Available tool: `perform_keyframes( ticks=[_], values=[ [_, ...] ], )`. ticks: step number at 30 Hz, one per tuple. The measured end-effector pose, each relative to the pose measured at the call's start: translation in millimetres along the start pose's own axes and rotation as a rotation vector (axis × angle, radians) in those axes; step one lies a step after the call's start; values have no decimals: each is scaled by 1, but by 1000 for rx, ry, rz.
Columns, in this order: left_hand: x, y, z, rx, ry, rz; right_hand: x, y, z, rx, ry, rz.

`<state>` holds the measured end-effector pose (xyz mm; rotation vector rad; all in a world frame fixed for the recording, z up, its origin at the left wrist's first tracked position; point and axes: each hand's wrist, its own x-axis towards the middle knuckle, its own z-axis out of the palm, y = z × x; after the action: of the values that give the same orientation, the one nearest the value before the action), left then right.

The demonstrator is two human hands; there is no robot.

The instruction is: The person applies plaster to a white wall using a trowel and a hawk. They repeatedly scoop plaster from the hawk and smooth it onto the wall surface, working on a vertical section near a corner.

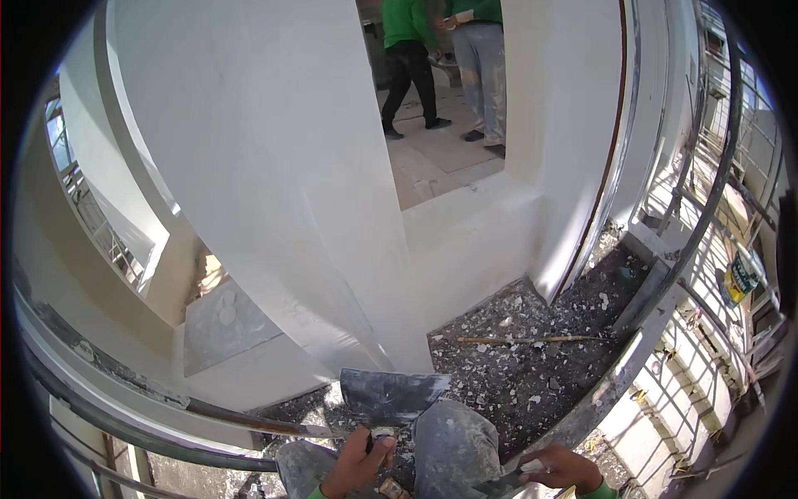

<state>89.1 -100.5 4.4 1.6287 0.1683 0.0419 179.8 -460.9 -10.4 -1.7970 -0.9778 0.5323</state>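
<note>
"Where do we find the wide, dark grey metal blade [395,395]?"

"We record it in front of the smooth white wall [249,166], grasped at its near side by the left hand [357,466]."

"And the right hand [567,471]?"

"We observe its fingers curled around a small whitish object [532,466]; we cannot tell its kind. A thin yellowish stick [499,339] lies on the dark, debris-strewn floor [515,382]."

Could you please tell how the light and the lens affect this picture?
Head view: fisheye lens bends the metal railing and blackens the corners; same view: sunlight glares on the ground at right, striped by shadows, and the broad scraper in the left hand looks fairly sharp.
</note>
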Motion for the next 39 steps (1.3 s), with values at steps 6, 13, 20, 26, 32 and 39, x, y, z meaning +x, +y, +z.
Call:
perform_keyframes(
  ticks=[6,13,20,26,32,39],
  values=[
    [15,4,25,-139,-232,30,15,26,-13,630,212,44],
    [8,21,11,42,-221,84,79,85,28,459,170,405],
    [-11,22,-7,223,-241,193,44,141,-20,-221,429,518],
    [-39,22,-32,243,-101,267,73,100,8,170,841,413],
    [-55,-8,-55,29,150,366,128,25,48,623,1067,199],
    [-61,-14,-77,-146,555,624,164,-40,132,-287,554,-222]
  ],
)
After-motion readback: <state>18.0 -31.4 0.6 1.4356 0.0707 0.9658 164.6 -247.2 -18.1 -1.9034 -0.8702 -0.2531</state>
